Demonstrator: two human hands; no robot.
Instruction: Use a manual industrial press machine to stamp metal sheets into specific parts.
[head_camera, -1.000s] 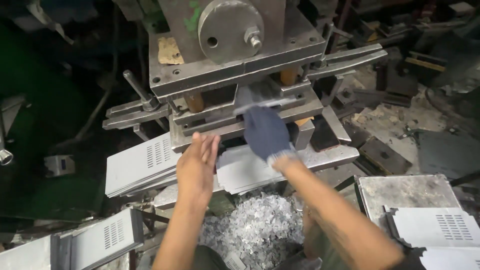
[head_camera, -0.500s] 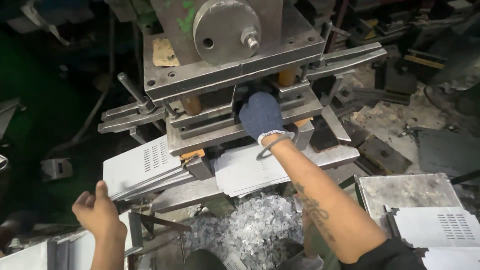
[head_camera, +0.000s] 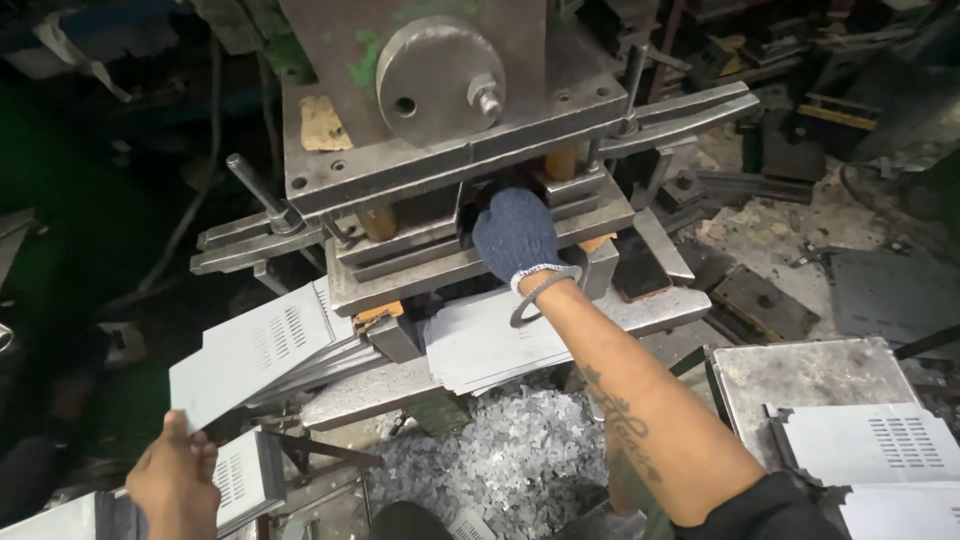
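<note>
A grey steel punch press fills the top middle. My right hand, in a dark blue knit glove, reaches into the gap between the die plates; its fingertips are hidden inside. My bare left hand at the bottom left grips the lower corner of a grey slotted metal sheet. That sheet lies on top of a fanned stack left of the press.
A second stack of flat sheets lies under the die front. Shiny metal scrap is piled below it. Punched sheets rest on a metal stand at the right. A lever handle sticks out on the press's left.
My left hand has dropped from the press front to the lower left and taken hold of the slotted sheet's corner. My right hand has pushed deeper into the die gap.
</note>
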